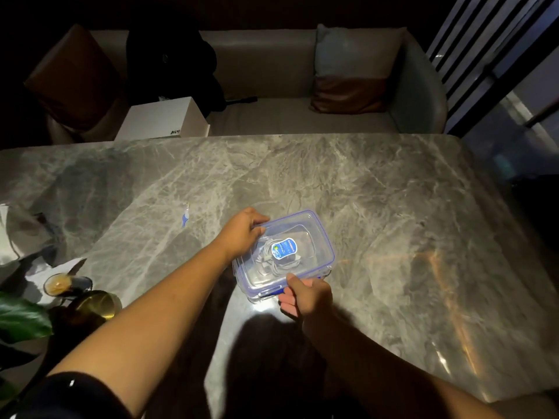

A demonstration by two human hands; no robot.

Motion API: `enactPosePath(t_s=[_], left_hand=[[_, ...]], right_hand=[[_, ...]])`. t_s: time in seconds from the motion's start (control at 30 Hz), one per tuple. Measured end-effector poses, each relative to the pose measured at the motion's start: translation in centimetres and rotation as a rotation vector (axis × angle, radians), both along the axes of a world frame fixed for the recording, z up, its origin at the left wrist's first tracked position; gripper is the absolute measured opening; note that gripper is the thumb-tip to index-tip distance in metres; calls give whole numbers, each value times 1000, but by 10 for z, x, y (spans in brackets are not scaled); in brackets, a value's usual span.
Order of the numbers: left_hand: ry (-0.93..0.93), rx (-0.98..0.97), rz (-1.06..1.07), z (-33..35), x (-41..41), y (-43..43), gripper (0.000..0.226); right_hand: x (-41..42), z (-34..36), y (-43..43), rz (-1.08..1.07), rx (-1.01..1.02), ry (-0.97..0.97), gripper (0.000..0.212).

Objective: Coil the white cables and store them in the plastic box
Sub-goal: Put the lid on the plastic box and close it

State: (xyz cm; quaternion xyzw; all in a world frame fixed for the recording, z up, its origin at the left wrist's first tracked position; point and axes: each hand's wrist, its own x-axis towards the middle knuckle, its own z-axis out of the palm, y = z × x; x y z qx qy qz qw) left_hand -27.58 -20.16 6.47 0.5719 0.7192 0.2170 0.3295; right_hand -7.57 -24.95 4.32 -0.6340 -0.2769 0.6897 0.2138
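A clear plastic box (320, 237) with a blue-trimmed lid and a blue label stands on the marble table (393, 207) in front of me. The lid lies on top of it. Coiled white cables (266, 261) show through the lid inside the box. My left hand (242, 234) grips the box's far left corner, fingers over the lid's rim. My right hand (305, 297) holds the near edge, thumb on the lid and fingers under a blue clasp.
A small blue-and-white scrap (185, 217) lies left of the box. At the table's left edge are papers (18, 237), a glass (63, 284), a brass round object (96, 303) and a plant leaf (21, 319). A sofa (272, 71) with cushions and a white carton (163, 119) stands behind the table.
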Motion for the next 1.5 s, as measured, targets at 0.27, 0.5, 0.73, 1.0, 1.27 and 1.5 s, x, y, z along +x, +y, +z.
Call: enactPosePath(t_s=[0.27, 0.5, 0.73, 1.0, 1.27, 1.5], left_hand=[[28, -79, -92, -6, -3, 18, 32], [-9, -121, -109, -8, -4, 26, 30], [-6, -124, -64, -10, -2, 24, 30], [-36, -123, 40, -12, 1, 10, 28], [-97, -111, 269, -15, 24, -10, 19], [-210, -121, 474, -19, 48, -29, 17]], right_hand=[[-1, 4, -6, 69, 51, 16, 40], [-3, 2, -8, 35, 76, -94, 26], [-6, -4, -7, -42, 35, -21, 6], [13, -18, 4, 60, 64, -57, 43], [39, -22, 36, -28, 0, 98, 43], [58, -19, 65, 94, 14, -26, 33]])
